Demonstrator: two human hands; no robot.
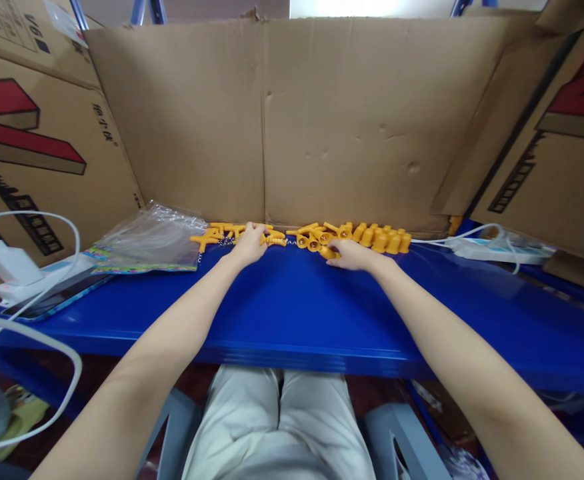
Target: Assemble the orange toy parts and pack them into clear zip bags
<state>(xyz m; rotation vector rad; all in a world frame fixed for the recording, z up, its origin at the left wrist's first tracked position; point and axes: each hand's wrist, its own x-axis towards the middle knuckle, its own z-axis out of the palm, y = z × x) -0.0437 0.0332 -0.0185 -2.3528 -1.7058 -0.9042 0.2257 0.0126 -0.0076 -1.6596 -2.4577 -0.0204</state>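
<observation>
- Directions are from the seat, 12 o'clock straight ahead. Yellow tees (211, 239) lie in a loose pile at 11; yellow cups (383, 240) cluster at about 1, some upright, others tipped with mouths facing the seat.
- The left hand (251, 245), just short of 12, reaches over the tees — whether its fingers grasp one I cannot tell, as the hand hides them.
- The right hand (351, 256), near 1, appears to pinch a cup (328, 253) between its fingers.
- Dark chains (228, 242) trail among the tees; lifting one tee could snag a chain and drag its neighbours along.
- A careless brush of the right wrist could topple the upright cups, since they stand so close together.
- A smooth, rounded cup might slip if pinched off-centre, then roll over the blue surface (282, 300).
- Behind everything, cardboard (352, 120) rises like a wall at 12, blocking any reach beyond.
- A clear bag (145, 243), between 10 and 11, crowds the tees.
- At 10 sit a phone (57, 299) and a white cable (72, 230) — a sleeve-less forearm could catch its loop.
- At 2, a power strip (497, 249) lies well apart.
</observation>
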